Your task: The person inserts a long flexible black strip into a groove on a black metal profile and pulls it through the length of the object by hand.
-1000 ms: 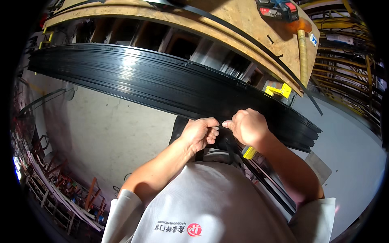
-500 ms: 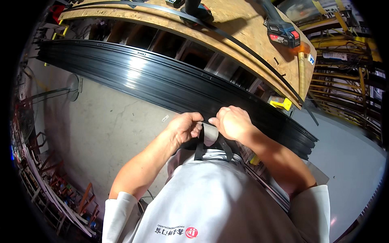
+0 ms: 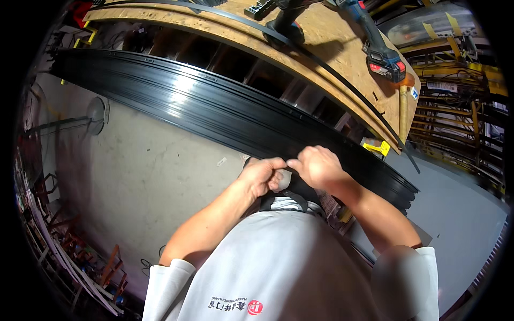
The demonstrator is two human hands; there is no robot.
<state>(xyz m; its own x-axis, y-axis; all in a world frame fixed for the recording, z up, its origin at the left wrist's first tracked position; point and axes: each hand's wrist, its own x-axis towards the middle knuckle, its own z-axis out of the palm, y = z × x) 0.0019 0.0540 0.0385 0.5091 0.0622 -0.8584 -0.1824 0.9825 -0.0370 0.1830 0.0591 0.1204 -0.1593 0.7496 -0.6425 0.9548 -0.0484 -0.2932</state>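
Both hands are close together in front of my waist, at the near edge of a stack of long black profiles (image 3: pixel 176 99). My left hand (image 3: pixel 259 175) is closed, thumb and forefinger pinched toward the right. Fingers curled, my right hand (image 3: pixel 319 167) is closed too, its thumb almost meeting the left fingertips. Whatever may be between the fingers is too small or hidden to make out. A dark strap (image 3: pixel 294 200) lies at my waist just below the hands, against the light grey shirt (image 3: pixel 267 246).
Beyond the profiles stands a wooden board table (image 3: pixel 332 45). On it lie a cordless power tool (image 3: pixel 385 64), a second dark tool (image 3: pixel 286 27) and a long thin black strip (image 3: pixel 342 75). A yellow bracket (image 3: pixel 379 147) sits under its edge. Racks of profiles (image 3: pixel 450 112) stand at right.
My hands have shifted slightly right, the left one turning and pointing its fingers more to the right. The dark straps that hung below them now lie lower. The whole view has shifted a little.
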